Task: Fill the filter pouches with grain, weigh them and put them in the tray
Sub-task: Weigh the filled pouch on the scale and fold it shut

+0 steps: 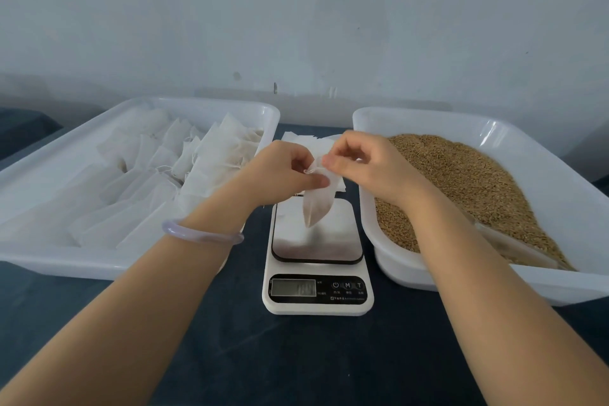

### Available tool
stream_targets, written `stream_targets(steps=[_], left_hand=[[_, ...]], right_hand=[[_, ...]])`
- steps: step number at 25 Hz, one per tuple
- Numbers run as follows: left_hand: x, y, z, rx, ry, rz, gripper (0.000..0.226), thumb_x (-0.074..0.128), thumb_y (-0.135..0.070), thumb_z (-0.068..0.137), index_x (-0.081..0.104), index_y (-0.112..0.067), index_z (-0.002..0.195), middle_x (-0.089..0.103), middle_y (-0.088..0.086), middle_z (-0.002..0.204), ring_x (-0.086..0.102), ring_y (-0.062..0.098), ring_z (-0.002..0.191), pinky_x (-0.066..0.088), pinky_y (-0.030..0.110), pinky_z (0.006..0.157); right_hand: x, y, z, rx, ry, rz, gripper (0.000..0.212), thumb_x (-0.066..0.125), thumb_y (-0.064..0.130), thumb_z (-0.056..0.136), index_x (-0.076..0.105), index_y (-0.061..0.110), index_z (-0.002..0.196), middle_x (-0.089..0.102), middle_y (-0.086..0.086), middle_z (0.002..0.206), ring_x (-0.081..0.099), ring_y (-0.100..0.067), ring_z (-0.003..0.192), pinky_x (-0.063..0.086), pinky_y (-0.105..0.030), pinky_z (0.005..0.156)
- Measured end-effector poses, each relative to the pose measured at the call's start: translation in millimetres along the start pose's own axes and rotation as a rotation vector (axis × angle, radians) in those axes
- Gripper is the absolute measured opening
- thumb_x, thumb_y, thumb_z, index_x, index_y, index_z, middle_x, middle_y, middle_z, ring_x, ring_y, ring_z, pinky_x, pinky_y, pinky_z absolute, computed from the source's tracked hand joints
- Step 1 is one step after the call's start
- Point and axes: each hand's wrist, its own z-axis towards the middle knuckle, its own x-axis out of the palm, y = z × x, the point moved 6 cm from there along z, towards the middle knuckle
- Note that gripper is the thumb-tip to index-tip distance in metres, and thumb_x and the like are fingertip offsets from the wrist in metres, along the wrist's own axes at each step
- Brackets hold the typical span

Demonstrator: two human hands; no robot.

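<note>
Pouch held by its mouth above the scale.
Left hand (283, 171) and right hand (359, 161) both pinch the pouch (318, 204) top; its long axis hangs down over the scale (316, 241), tray (49, 260) left, grain (468, 181) nearer the right hand.

Only readable stuff is on the scale (318, 273) in the middle. Its near front panel has a power symbol (335, 285), then an M (347, 285) and a T (359, 285) to the right. The print under them is too tiny to read, and the display (293, 287) digits are just a blur.
</note>
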Motion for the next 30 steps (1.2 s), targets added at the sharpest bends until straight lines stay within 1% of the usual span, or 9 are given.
stream_targets(steps=[3,6,10,13,15,18,21,24,30], left_hand=[[1,2,-2,-0.005,0.041,-0.036,0.042,0.073,-0.022,0.08,0.039,-0.017,0.055,0.042,-0.015,0.043,0.043,0.002,0.043,0.034,0.01,0.044],[4,-6,-6,-0.003,0.111,-0.188,0.023,0.07,-0.019,0.079,0.054,-0.004,0.074,0.055,-0.01,0.061,0.051,0.004,0.056,0.039,0.017,0.055],[11,-16,-12,0.034,0.268,-0.436,0.061,0.076,-0.021,0.064,0.049,0.005,0.112,0.066,0.022,0.097,0.067,0.027,0.089,0.054,0.041,0.081],[13,-12,-13,-0.012,0.312,-0.362,0.049,0.077,-0.013,0.068,0.05,-0.014,0.11,0.07,0.005,0.084,0.068,0.018,0.076,0.056,0.029,0.072],[18,-12,-13,-0.009,0.355,-0.317,0.035,0.071,-0.013,0.066,0.056,-0.017,0.097,0.064,-0.001,0.078,0.066,0.017,0.072,0.055,0.028,0.071],[23,-7,-15,-0.057,0.402,-0.361,0.028,0.067,-0.009,0.067,0.06,-0.009,0.095,0.062,0.004,0.072,0.065,0.02,0.069,0.056,0.033,0.067],[20,4,-9,-0.124,0.349,-0.359,0.019,0.063,-0.002,0.082,0.055,-0.004,0.099,0.066,0.008,0.071,0.066,0.019,0.067,0.056,0.032,0.058],[17,7,-1,-0.171,0.263,-0.43,0.008,0.059,-0.004,0.088,0.054,-0.005,0.093,0.063,0.006,0.063,0.062,0.018,0.058,0.053,0.03,0.052],[14,6,-6,-0.19,0.26,-0.479,0.037,0.079,-0.018,0.061,0.056,-0.008,0.088,0.057,0.003,0.063,0.057,0.015,0.055,0.05,0.025,0.049]], right_hand=[[2,2,-3,0.017,0.048,-0.064,0.023,0.071,0.043,0.078,0.068,0.024,0.065,0.056,0.013,0.06,0.048,0.001,0.056,0.039,-0.021,0.065],[-3,8,-4,-0.035,-0.03,0.081,0.044,0.06,0.05,0.084,0.06,0.025,0.049,0.053,0.015,0.049,0.049,-0.003,0.051,0.037,-0.02,0.063],[-9,8,0,-0.054,-0.082,0.294,0.046,0.048,0.051,0.086,0.076,0.017,0.073,0.074,-0.008,0.082,0.068,-0.018,0.087,0.045,-0.028,0.092],[-12,9,0,-0.04,-0.144,0.312,0.044,0.051,0.055,0.085,0.072,0.029,0.057,0.069,-0.013,0.074,0.061,-0.011,0.075,0.045,-0.016,0.074],[-14,8,-1,-0.001,-0.166,0.243,0.049,0.054,0.051,0.087,0.062,0.023,0.047,0.056,-0.009,0.059,0.051,-0.015,0.066,0.04,-0.021,0.065],[-45,-2,-8,0.042,-0.083,0.01,0.029,0.057,0.055,0.081,0.071,0.032,0.07,0.064,0.013,0.067,0.059,-0.005,0.066,0.042,-0.025,0.072],[-119,-41,-33,0.291,-0.004,-0.381,0.027,0.061,0.061,0.071,0.067,0.037,0.083,0.066,0.019,0.087,0.061,-0.002,0.088,0.049,-0.031,0.085],[-146,-100,-86,0.658,0.276,-0.687,0.037,0.071,0.059,0.066,0.059,0.033,0.09,0.061,0.015,0.098,0.058,-0.004,0.091,0.046,-0.019,0.077],[-139,-124,-96,0.695,0.209,-0.678,0.019,0.076,0.037,0.074,0.065,0.023,0.081,0.065,0.007,0.083,0.059,-0.006,0.075,0.042,-0.02,0.062]])
